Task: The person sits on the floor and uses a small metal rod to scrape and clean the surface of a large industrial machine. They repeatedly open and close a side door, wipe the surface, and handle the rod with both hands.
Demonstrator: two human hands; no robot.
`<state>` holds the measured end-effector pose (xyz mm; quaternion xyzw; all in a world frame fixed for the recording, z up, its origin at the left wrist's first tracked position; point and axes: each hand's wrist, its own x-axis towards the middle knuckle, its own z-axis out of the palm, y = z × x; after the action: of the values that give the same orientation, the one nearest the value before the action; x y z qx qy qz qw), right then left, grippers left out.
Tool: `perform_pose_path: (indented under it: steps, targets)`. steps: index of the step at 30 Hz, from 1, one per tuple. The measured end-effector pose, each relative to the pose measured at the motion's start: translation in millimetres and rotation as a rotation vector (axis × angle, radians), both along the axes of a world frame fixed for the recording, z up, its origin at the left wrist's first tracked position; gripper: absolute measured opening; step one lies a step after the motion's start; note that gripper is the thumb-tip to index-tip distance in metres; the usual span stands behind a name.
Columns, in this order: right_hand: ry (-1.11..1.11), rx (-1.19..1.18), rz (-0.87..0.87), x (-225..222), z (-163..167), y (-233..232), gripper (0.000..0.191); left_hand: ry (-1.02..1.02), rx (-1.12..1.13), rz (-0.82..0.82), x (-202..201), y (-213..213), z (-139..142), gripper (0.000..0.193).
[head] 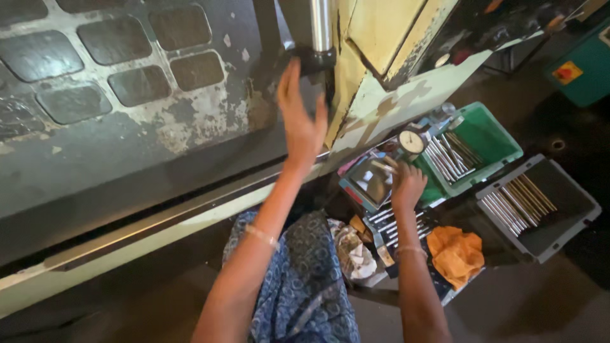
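The fingers [296, 79] of the left hand [301, 121] were stretched out and held loosely together, the palm open, reaching up toward the dark collar [316, 60] at the foot of a polished steel shaft [321, 24]; whether the fingertips touched that collar could not be told; the fingers of the right hand [406, 184] were curled downward, closed over something small beside a metal rod [383, 166], though what exactly they pinched was too small to tell. Nearest the camera lay the person's blue patterned garment [305, 279], with both forearms running up from it, a thin bangle [262, 236] on the left wrist; just beside the right forearm sat a crumpled orange cloth [455, 254] and a paler printed rag [353, 251]; loose steel rods [387, 222] lay under the right wrist. Beyond the right hand stood a small tray [368, 184] with a shiny inner face, and a round dial gauge [412, 141] just behind it; a green plastic bin [492, 136] held a row of steel rods, and a grey bin [559, 209] to its right held more, some of them brass-coloured. Farther off rose the worn pale-green machine body [394, 95]; to the left spread a scuffed grey panel [127, 95] with dark rounded pads.
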<state>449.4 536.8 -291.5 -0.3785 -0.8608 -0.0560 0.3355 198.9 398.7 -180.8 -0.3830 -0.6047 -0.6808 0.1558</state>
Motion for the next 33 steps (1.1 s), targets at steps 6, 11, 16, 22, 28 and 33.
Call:
perform_pose_path:
  steps: [6,11,16,22,28,33]
  targets:
    - [0.417,-0.293,0.136,-14,-22,-78,0.029,-0.749,0.133,-0.415,77,-43,-115,0.049]
    - [0.615,-0.695,0.413,-39,-29,-177,0.04,-1.262,0.243,-0.494,116,-61,-158,0.046]
    - [0.429,-0.852,0.53,-39,12,-206,0.029,-1.326,0.464,-0.403,88,-81,-154,0.035]
    - [0.456,-1.145,0.361,-41,58,-188,0.015,-0.97,-0.065,-0.517,96,-141,-113,0.037]
    - [0.49,-1.125,0.511,-33,78,-217,0.025,-1.088,0.045,-0.632,95,-159,-91,0.043]
    - [0.199,-0.301,0.599,-37,89,-238,0.023,-1.387,0.109,-0.8,94,-168,-86,0.036]
